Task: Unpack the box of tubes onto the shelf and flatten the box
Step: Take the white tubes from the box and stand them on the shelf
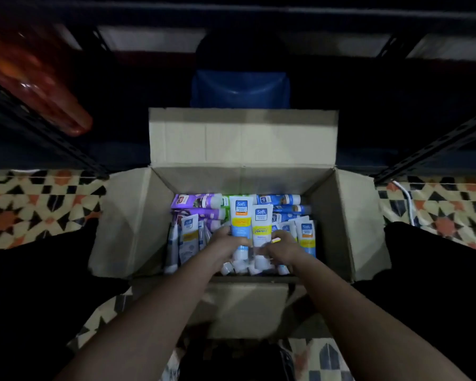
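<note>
Head view, reading from the left edge: a reddish translucent plastic item hangs blurred in the upper left corner, beside a dark slotted metal upright of the shelf. Below it lies a floor covering with a star pattern in orange, black and cream. Next comes the open cardboard box, its four flaps folded outward, sitting on the floor between the person's dark-clothed legs. Inside, at the left, purple tubes lie flat at the back and grey-and-white tubes stand nearer the front. The left hand reaches into the box with its fingers curled around the lower part of a white and blue tube marked "Safi", which stands upright above the others. Touching its right side is a second white tube with a yellow band, and the right hand is closed around its lower end. Both hands sit close together over a cluster of white caps. Further right, blue tubes lie flat at the back and more yellow-banded tubes stand against the box wall. Behind the box, a blue plastic container rests on the low shelf, and a white cable trails across the floor at the far right.
</note>
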